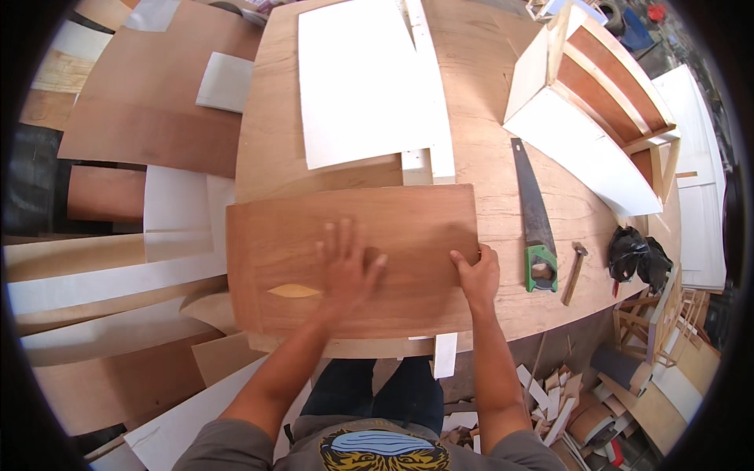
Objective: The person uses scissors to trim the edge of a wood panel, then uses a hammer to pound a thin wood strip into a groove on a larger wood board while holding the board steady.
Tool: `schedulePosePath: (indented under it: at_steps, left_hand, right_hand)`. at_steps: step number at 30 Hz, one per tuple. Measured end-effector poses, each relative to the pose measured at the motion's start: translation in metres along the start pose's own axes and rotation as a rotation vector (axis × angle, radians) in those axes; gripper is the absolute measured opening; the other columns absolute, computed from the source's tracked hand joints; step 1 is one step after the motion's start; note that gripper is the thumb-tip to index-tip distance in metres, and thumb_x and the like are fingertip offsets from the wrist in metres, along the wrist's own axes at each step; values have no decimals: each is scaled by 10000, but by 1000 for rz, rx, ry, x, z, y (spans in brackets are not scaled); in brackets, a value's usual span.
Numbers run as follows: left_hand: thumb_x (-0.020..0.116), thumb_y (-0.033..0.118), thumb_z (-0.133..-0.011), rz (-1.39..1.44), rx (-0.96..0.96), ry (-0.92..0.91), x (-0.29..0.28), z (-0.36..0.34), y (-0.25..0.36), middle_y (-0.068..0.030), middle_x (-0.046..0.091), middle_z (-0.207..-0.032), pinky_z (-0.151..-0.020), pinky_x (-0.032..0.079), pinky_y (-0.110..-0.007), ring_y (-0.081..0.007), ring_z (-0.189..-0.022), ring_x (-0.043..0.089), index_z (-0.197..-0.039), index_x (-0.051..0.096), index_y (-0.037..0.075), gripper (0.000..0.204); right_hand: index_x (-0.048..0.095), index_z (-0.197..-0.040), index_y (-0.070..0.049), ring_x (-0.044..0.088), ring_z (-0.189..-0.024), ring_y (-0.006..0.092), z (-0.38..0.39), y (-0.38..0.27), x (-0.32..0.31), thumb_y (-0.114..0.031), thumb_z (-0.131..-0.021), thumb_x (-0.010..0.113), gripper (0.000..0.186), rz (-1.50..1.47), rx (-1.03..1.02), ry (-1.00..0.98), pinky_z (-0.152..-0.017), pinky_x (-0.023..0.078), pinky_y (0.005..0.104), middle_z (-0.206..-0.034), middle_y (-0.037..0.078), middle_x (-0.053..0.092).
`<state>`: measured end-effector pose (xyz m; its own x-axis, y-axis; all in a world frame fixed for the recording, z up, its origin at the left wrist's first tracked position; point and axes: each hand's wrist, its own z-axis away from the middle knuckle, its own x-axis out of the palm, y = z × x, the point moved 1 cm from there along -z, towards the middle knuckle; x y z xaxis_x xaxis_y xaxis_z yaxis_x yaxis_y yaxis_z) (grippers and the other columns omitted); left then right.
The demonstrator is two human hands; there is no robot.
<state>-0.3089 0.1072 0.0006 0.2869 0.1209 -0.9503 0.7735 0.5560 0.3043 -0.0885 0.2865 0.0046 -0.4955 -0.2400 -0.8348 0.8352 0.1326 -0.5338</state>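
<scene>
A brown plywood panel (400, 306) lies across the near part of the workbench, with a pale leaf-shaped patch left of its middle. My left hand (349, 271) rests on its face with fingers spread, slightly blurred. At the panel's right edge, my right hand (479, 276) grips it, thumb on top and the other fingers round the side. White strips (444, 355) stick out from under the near edge. Beyond the panel lies a white board (361, 86), partly over a long white strip (440, 133).
A handsaw (534, 208) with a green handle and a hammer (576, 272) lie to the right on the plywood benchtop (491, 165). Past them are a black plastic bag (631, 255) and a white-sided wooden frame (573, 141). Boards (165, 86) crowd the left; offcuts (554, 392) litter the floor.
</scene>
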Motion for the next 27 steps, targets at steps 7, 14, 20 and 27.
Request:
schedulePosePath:
  at_steps: [7, 14, 20, 27]
  left_hand:
    - [545, 601, -1005, 25, 35, -49, 41, -22, 94, -206, 184, -1726, -1249, 84, -657, -439, -1599, 78, -1625, 381, 188, 762]
    - [504, 596, -1019, -94, -16, -69, 35, -19, 98, -192, 150, -1739, -1261, 61, -628, -447, -1600, 61, -1648, 327, 192, 768]
    - [502, 575, -1030, -183, -32, -42, 43, -18, 94, -165, 141, -1747, -1271, 64, -602, -398, -1612, 63, -1652, 314, 192, 755]
    - [507, 525, -1040, -209, -59, -72, 32, -22, 107, -161, 147, -1748, -1276, 63, -571, -385, -1616, 62, -1651, 311, 159, 739]
  right_hand:
    - [685, -1218, -7, 640, -1032, 362, -24, 61, -43, -425, -842, 837, 582, -96, 80, 60, -900, 519, 474, -1093, 167, 677]
    - [561, -1363, -25, 533, -1254, 411, -106, 241, -156, -338, -835, 856, 681, -25, 272, 659, -1047, 459, 515, -1313, 228, 576]
    - [446, -1476, -16, 533, -1314, 445, -175, 362, -240, -403, -789, 880, 900, 30, 408, 706, -1097, 450, 491, -1421, 270, 526]
    - [723, -1094, 76, 661, -1147, 463, -233, 387, -256, -464, -951, 698, 560, 217, 558, 400, -989, 505, 502, -1144, 306, 713]
